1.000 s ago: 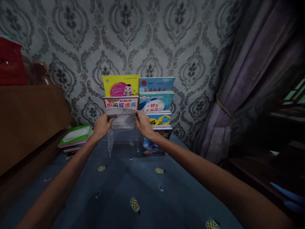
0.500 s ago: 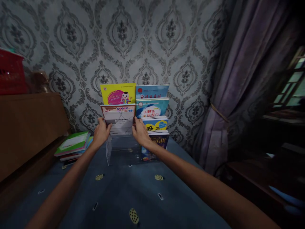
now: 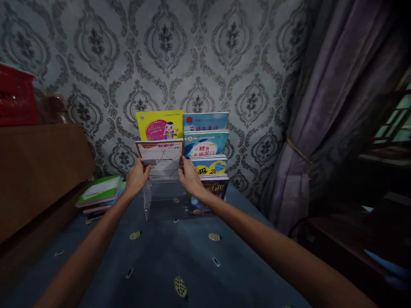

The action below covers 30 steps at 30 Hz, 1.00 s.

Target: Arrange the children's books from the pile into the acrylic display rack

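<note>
A white-covered book (image 3: 167,168) with thin crossing lines stands in a clear tiered rack (image 3: 165,197). My left hand (image 3: 137,176) grips its left edge, and my right hand (image 3: 190,174) has its right edge between thumb and fingers. Just behind it shows the top of a brown-bordered book (image 3: 160,144), with a yellow book (image 3: 159,124) one tier higher. To the right of my right hand, several books stand in steps: a light blue one (image 3: 208,122), a teal one (image 3: 208,143), a blue and yellow one (image 3: 213,165) and a dark one (image 3: 215,188).
A pile of books (image 3: 99,190) with a green one on top lies at the left, beside a brown box (image 3: 41,171) bearing a red basket (image 3: 17,96). The dark blue cloth (image 3: 154,261) covers the surface. A tied curtain (image 3: 295,171) hangs at the right.
The white-covered book has settled slightly lower and farther back against the brown-bordered book, both hands still on it. The view has shifted a little.
</note>
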Available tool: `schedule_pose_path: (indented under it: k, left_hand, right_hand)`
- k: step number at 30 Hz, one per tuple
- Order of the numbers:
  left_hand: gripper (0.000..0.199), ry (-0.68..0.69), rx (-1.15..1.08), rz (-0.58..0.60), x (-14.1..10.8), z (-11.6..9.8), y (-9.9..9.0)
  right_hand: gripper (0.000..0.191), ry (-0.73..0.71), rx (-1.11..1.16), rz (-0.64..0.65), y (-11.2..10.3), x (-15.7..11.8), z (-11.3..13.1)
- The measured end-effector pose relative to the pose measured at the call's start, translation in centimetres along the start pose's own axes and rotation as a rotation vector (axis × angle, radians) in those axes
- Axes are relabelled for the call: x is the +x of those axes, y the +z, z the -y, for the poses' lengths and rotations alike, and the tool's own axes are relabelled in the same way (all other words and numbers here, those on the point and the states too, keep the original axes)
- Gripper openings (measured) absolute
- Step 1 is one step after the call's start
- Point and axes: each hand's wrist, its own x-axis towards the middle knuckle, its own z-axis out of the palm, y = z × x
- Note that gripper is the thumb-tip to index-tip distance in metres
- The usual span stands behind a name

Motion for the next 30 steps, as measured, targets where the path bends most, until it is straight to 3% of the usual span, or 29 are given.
schedule_pose_path:
  k: [9, 17, 23, 27, 30]
  left_hand:
    - [0.034, -0.021, 0.014, 0.043, -0.8, -0.1, -0.9]
    - [0.044, -0.021, -0.076, -0.034, -1.1, 1.0, -0.4]
    - [0.043, -0.087, -0.029, 0.028, -3.8, 6.1, 1.2]
    - [0.036, -0.033, 0.233, 0.045, -7.0, 11.1, 2.4]
    - [0.043, -0.032, 0.418, 0.021, -8.5, 14.2, 2.7]
  right_hand:
    - [0.056, 0.006, 0.038, 0.027, -0.7, -0.6, 0.5]
    - [0.055, 0.005, 0.089, 0.046, -1.5, -1.1, 0.0]
    - [0.051, -0.058, 0.149, 0.139, -2.6, -5.0, 0.4]
    - [0.045, -0.084, 0.177, 0.280, -2.7, -9.6, 0.1]
    - [0.041, -0.049, 0.189, 0.380, -2.2, -14.1, -1.0]
